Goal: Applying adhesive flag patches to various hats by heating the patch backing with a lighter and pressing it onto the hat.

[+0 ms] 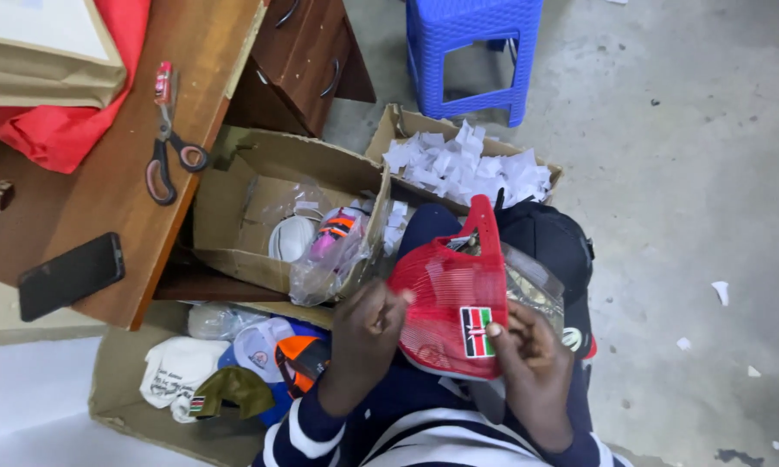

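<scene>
The person is holding a red mesh-backed cap with a small striped flag patch (452,313) over their lap, and both hands are grasping it: the left hand (365,333) is pinching the mesh at the cap's left edge, while the right hand (532,363) is gripping the lower right side, its thumb lying just beside the patch. The cap is looking light and soft, its mesh giving easily under the fingers, so it is likely to crumple if squeezed; the firmer brim and the stitched edge are probably offering the surest hold. Just behind it, a dark cap in a clear crinkly plastic sleeve (549,259) is resting on the person's knees. To the left, an open brown cardboard box with bagged caps inside (234,216) is standing beside the brown wooden desk (104,199), on which a pair of scissors with dark handles (166,138) and a black phone (69,275) are lying. Another cardboard box heaped with white paper scraps (467,164) is sitting near a blue plastic stool (476,52), and a lower box of mixed white, olive and orange caps (225,367) is lying on the grey concrete floor (692,173).
</scene>
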